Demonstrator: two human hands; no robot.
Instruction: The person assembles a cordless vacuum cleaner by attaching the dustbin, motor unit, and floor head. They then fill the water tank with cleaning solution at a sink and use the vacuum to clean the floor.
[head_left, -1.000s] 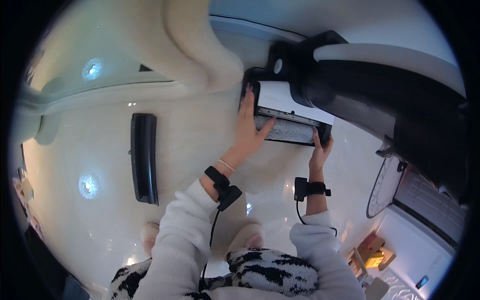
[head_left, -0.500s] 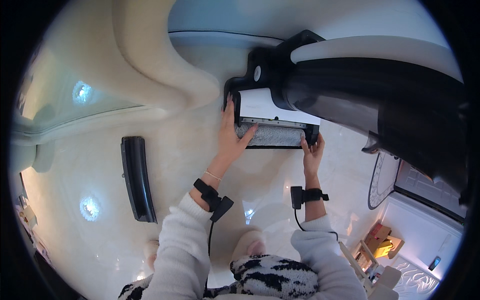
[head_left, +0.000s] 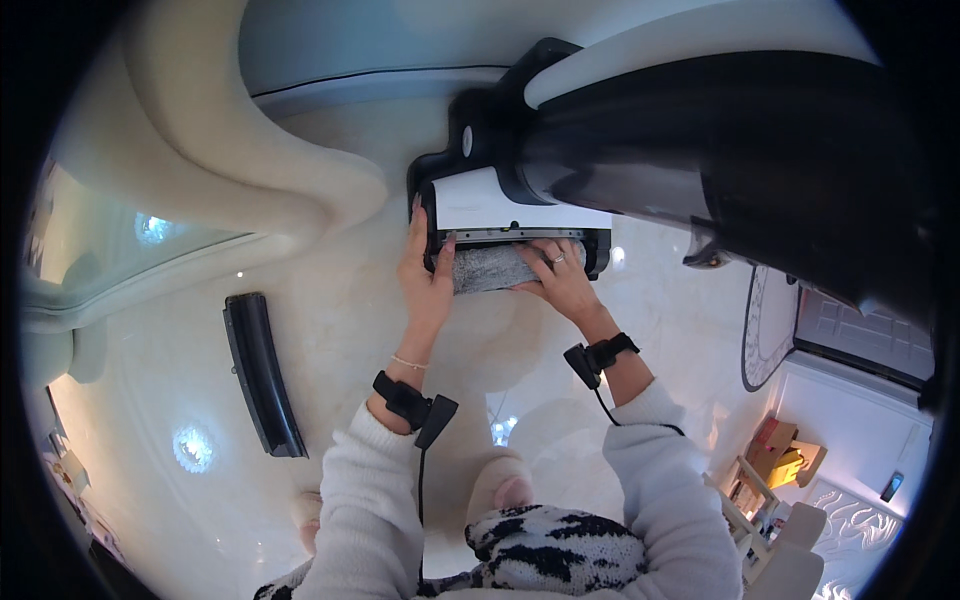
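A floor washer's black and white cleaning head (head_left: 500, 203) lies on the floor ahead of me, with a grey fluffy roller brush (head_left: 488, 271) along its near side. My left hand (head_left: 428, 285) grips the head's left end, fingers stretched along the outer side and thumb at the roller's left end. Closed over the right part of the roller is my right hand (head_left: 565, 285), its fingertips on top near the metal strip and its thumb low on the near side. The roller's right end is partly hidden by that hand.
A long black cover piece (head_left: 264, 375) lies on the floor to the left. The washer's thick dark body (head_left: 640, 140) slants away to the upper right. A curved cream furniture base (head_left: 270, 190) stands at the upper left. My slippered foot (head_left: 500, 485) is below, and boxes (head_left: 785, 455) sit at lower right.
My right hand has moved from the head's right corner leftward onto the roller and closed on it. The roller now sticks out on the near side. My left hand keeps its place on the head.
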